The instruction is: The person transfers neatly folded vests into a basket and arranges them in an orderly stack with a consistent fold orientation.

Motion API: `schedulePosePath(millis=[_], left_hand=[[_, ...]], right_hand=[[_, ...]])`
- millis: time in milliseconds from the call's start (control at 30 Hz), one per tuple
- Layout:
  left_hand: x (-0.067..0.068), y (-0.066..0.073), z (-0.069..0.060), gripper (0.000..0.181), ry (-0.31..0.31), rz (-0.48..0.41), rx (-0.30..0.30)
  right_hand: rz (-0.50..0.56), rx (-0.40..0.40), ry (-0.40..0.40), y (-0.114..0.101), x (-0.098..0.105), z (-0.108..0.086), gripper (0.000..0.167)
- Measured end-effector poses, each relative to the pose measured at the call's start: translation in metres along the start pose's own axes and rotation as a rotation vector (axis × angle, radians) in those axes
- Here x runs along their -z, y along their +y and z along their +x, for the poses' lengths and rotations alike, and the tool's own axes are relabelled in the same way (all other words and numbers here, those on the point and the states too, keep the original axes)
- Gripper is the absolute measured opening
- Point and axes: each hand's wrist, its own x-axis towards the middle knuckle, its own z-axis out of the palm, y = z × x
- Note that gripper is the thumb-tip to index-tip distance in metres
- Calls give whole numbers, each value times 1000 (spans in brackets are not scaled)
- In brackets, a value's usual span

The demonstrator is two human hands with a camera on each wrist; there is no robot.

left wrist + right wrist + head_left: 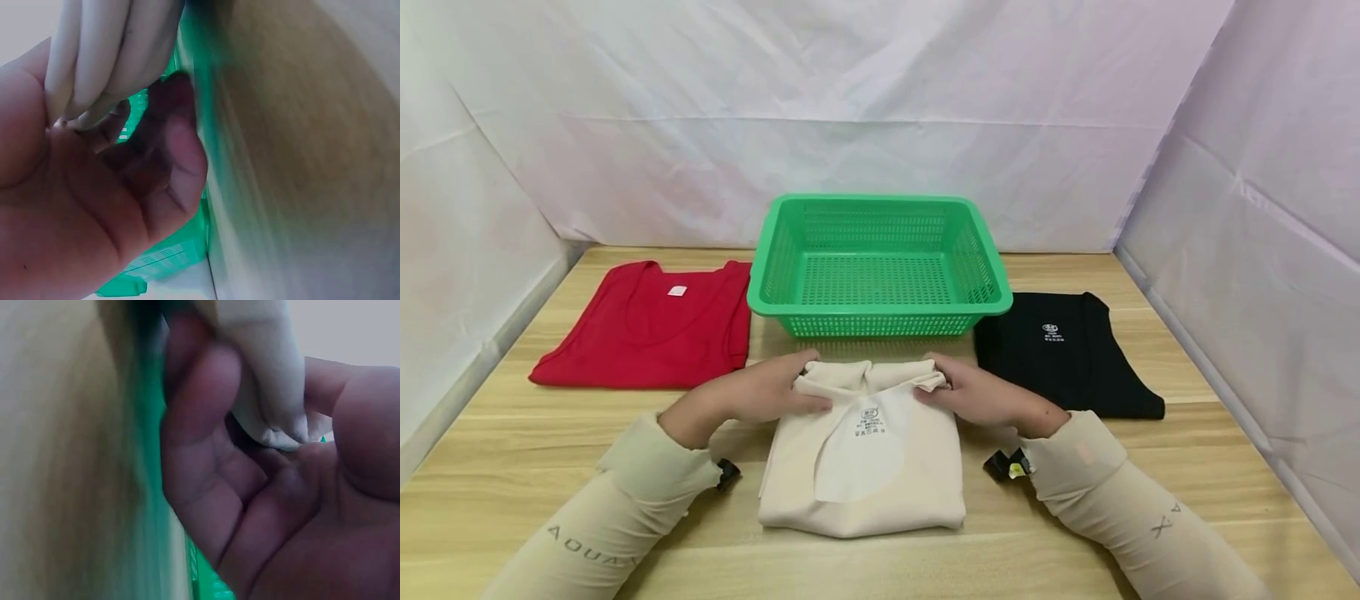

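Observation:
A folded cream garment (pixel 865 467) with small dark print near its neckline lies on the table in front of the person. The left hand (pixel 760 390) grips its far left corner, thumb on top and fingers beneath. At the far right corner the right hand (pixel 992 400) grips it the same way. In the left wrist view, cream folds (pixel 112 50) pass between the thumb and curled fingers of the left hand (pixel 106 181). The right wrist view has the cream cloth (pixel 262 356) held in the right hand (pixel 262 487).
A green basket (pixel 880 309) with nothing in it stands just beyond the cream garment. To its left lies a red garment (pixel 647 333), to its right a folded black one (pixel 1067 358). White sheeting (pixel 850 125) hangs behind the table and at both sides.

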Motion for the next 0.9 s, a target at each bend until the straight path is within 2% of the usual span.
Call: schedulePosePath(millis=[133, 333, 433, 533, 600, 733, 833, 900], left_hand=[[1, -1, -3, 48, -68, 9, -15], [2, -3, -8, 66, -161, -42, -15], [1, -4, -9, 68, -193, -78, -30], [1, -4, -8, 66, -165, -51, -46], [1, -3, -6, 63, -117, -27, -46], [2, -2, -3, 48, -49, -50, -38], [2, -2, -3, 32, -49, -93, -29], [2, -2, -3, 25, -62, -106, -14]], right_hand=[[44, -52, -80, 2, 0, -3, 32], [-26, 41, -161, 5, 2, -5, 73], [-30, 73, -204, 4, 2, -7, 81], [-50, 56, -191, 2, 2, -8, 79], [-65, 33, -162, 0, 3, -9, 75], [-66, 1, -130, -3, 4, -8, 53], [-49, -4, -136, -2, 4, -7, 35], [-30, 4, -147, -1, 4, -7, 28]])
